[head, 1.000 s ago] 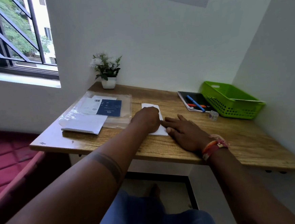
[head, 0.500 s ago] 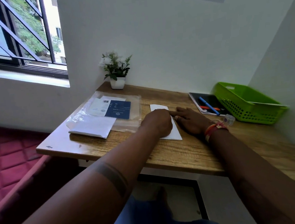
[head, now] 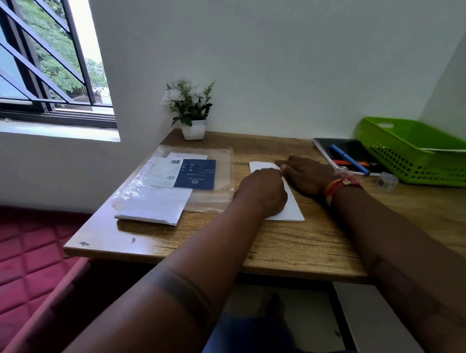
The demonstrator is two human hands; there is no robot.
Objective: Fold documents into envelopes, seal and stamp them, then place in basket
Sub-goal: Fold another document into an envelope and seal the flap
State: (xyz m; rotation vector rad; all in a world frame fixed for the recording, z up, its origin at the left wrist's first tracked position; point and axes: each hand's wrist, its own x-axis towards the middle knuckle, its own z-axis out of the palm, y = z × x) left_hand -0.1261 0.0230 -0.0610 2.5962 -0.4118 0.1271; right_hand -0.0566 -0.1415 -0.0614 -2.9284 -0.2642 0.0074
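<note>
A folded white sheet (head: 291,208) lies flat on the wooden desk (head: 301,243), long side running away from me. My left hand (head: 263,192) rests as a loose fist on its left half, pressing it down. My right hand (head: 307,174) lies flat along its right edge, fingertips near the sheet's far end; the wrist wears a red and orange band. A green plastic basket (head: 420,158) stands at the desk's right end, a white sheet edge showing inside it. A stack of white paper (head: 156,207) lies on the left.
A clear plastic sleeve with blue-and-white envelopes (head: 187,173) lies left of the hands. A black notebook (head: 347,153) with a blue pen (head: 349,159) sits before the basket, a small tape roll (head: 388,181) beside it. A potted plant (head: 191,110) stands at the back.
My right hand has slid away from me along the sheet's right edge, toward its far end. The left hand stays pressed on the sheet. The camera view shifted left and lower.
</note>
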